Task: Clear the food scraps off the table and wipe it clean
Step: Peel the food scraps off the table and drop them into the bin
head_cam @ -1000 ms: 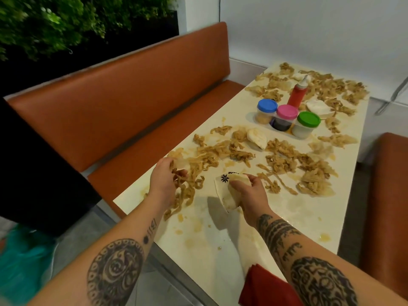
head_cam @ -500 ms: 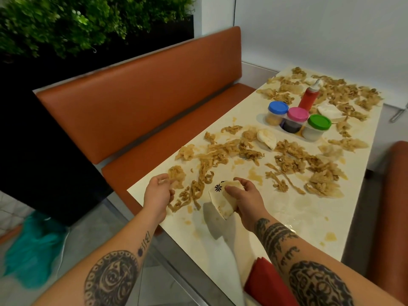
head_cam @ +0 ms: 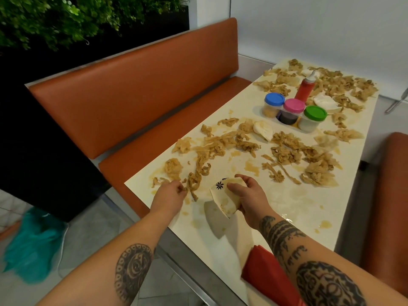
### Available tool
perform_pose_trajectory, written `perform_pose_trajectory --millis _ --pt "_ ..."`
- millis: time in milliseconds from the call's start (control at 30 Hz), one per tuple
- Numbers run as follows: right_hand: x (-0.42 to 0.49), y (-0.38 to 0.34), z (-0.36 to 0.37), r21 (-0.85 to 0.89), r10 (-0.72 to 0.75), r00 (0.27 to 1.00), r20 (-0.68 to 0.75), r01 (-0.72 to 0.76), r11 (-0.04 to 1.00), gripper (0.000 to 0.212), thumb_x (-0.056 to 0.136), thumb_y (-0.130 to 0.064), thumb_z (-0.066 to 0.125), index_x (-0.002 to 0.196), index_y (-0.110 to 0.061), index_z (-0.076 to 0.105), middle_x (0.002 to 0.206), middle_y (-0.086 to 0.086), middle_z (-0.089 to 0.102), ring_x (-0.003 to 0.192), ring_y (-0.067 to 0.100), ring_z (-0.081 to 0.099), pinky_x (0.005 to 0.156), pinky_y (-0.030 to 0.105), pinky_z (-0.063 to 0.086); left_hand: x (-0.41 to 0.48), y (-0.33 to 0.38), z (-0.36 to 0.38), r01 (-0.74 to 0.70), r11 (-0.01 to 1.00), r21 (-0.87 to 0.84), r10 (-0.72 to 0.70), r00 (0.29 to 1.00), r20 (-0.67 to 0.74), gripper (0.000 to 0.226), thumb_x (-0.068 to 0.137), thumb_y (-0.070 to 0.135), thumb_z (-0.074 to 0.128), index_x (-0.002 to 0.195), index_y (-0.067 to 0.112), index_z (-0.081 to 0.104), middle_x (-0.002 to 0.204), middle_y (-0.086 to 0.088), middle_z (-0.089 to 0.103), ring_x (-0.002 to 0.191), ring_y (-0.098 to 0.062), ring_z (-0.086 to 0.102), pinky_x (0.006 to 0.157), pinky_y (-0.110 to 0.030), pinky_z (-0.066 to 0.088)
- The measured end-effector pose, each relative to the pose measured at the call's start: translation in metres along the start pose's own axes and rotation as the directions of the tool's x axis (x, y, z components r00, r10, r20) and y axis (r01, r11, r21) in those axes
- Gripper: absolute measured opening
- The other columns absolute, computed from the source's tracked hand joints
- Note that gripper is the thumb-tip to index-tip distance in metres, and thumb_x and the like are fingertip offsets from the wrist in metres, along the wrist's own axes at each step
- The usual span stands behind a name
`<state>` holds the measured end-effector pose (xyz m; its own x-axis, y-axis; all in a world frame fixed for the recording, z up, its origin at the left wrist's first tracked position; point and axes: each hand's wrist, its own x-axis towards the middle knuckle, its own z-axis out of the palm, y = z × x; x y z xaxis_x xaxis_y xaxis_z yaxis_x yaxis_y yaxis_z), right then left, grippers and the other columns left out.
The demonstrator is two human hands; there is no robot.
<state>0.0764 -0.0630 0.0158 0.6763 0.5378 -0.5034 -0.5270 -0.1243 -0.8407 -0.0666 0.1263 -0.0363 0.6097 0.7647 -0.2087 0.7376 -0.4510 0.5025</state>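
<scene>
Soggy brown food scraps (head_cam: 284, 149) lie scattered over most of the cream table (head_cam: 298, 202), with wet stains between them. My left hand (head_cam: 170, 195) is near the table's left edge and pinches a strand of scraps (head_cam: 194, 184). My right hand (head_cam: 247, 197) grips a folded, stained paper napkin with a black flower print (head_cam: 223, 195), tilted above the table. A red cloth (head_cam: 265, 274) lies at the near edge under my right forearm.
A rack of three jars with blue (head_cam: 274, 99), pink (head_cam: 294, 105) and green (head_cam: 315, 113) lids stands mid-table beside a red squeeze bottle (head_cam: 305, 89). An orange bench (head_cam: 136, 102) runs along the left, another seat (head_cam: 388, 195) on the right. A teal bag (head_cam: 31, 241) lies on the floor.
My left hand has drawn back toward the near left edge, dragging a strand of scraps. The view has shifted left and back. My right hand still holds the napkin.
</scene>
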Motion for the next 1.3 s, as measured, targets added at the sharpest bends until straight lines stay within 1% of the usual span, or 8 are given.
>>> perform_pose_trajectory --millis 133,233,367,533,767,1033,1167,1300 --pt "0.000 -0.001 -0.007 0.003 -0.001 1.000 -0.019 0.001 1.000 0.045 0.090 -0.009 0.073 0.129 -0.018 0.054 0.119 0.010 0.064 0.103 0.031 0.067 0.084 0.049 0.061 0.001 0.014 -0.006 0.049 0.968 -0.247 -0.045 0.999 0.020 0.019 0.099 0.033 0.057 0.090 0.017 0.061 0.088 -0.003 0.061 0.078 -0.022 0.054 0.063 -0.032 0.039" --pt "0.000 -0.002 -0.010 0.017 -0.008 1.000 -0.029 0.008 1.000 0.045 0.090 -0.009 0.073 0.130 -0.018 0.054 0.119 0.010 0.064 0.103 0.031 0.067 0.083 0.048 0.061 0.003 0.028 -0.021 0.289 0.598 -0.748 -0.247 0.954 0.171 0.014 0.092 0.021 0.054 0.088 0.010 0.061 0.068 -0.003 0.053 0.057 -0.018 0.043 0.054 -0.029 0.031" --pt "0.001 -0.002 -0.009 0.022 -0.003 1.000 -0.029 0.004 1.000 0.046 0.090 -0.009 0.073 0.131 -0.017 0.054 0.120 0.011 0.064 0.103 0.032 0.067 0.087 0.051 0.060 0.002 0.042 -0.045 0.290 0.104 -0.951 -0.304 0.920 0.248 0.012 0.088 0.007 0.046 0.082 0.009 0.057 0.071 -0.006 0.057 0.058 -0.013 0.049 0.047 -0.022 0.028" --pt "0.003 0.001 -0.004 0.036 0.016 1.000 -0.012 -0.016 0.999 0.046 0.090 -0.008 0.073 0.131 -0.017 0.054 0.121 0.011 0.064 0.103 0.032 0.067 0.079 0.045 0.061 0.008 0.031 -0.062 0.189 -0.042 -0.981 -0.403 0.895 0.190 0.017 0.083 -0.002 0.037 0.080 0.015 0.043 0.084 -0.005 0.057 0.076 -0.025 0.070 0.048 -0.023 0.030" --pt "0.010 0.001 0.007 0.013 0.025 1.000 0.017 -0.025 1.000 0.044 0.091 -0.008 0.071 0.130 -0.016 0.055 0.120 0.011 0.064 0.101 0.031 0.067 0.078 0.046 0.061 0.026 -0.016 -0.073 0.087 0.155 -0.984 -0.542 0.840 -0.011 0.004 0.085 0.013 0.052 0.082 0.016 0.052 0.068 -0.001 0.048 0.051 -0.014 0.057 0.042 -0.024 0.032" --pt "0.019 0.004 0.021 -0.028 0.046 0.998 0.048 -0.045 0.999 0.043 0.092 -0.007 0.070 0.132 -0.015 0.055 0.114 0.008 0.065 0.094 0.028 0.067 0.075 0.045 0.062 0.034 -0.035 -0.050 0.278 0.897 -0.344 -0.335 0.935 -0.118 0.051 0.084 0.050 0.076 0.125 0.024 0.060 0.113 -0.002 0.065 0.079 -0.017 0.068 0.071 -0.038 0.060" --pt "0.019 0.004 0.020 -0.028 0.049 0.998 0.045 -0.047 0.998 0.043 0.091 -0.007 0.071 0.130 -0.015 0.055 0.115 0.009 0.065 0.093 0.028 0.068 0.065 0.039 0.059 0.039 -0.027 -0.038 0.225 0.973 -0.044 -0.227 0.974 -0.031 0.078 0.082 0.060 0.075 0.143 0.019 0.050 0.135 -0.008 0.043 0.094 -0.020 0.058 0.077 -0.032 0.049" --pt "0.016 0.004 0.016 -0.029 0.041 0.999 0.025 -0.040 0.999 0.043 0.091 -0.008 0.071 0.130 -0.017 0.056 0.117 0.010 0.065 0.095 0.029 0.068 0.062 0.037 0.058 0.042 -0.024 -0.031 0.176 0.984 0.026 -0.175 0.983 -0.059 0.042 0.088 0.048 0.073 0.114 0.020 0.057 0.122 -0.006 0.046 0.085 -0.020 0.060 0.075 -0.034 0.054"
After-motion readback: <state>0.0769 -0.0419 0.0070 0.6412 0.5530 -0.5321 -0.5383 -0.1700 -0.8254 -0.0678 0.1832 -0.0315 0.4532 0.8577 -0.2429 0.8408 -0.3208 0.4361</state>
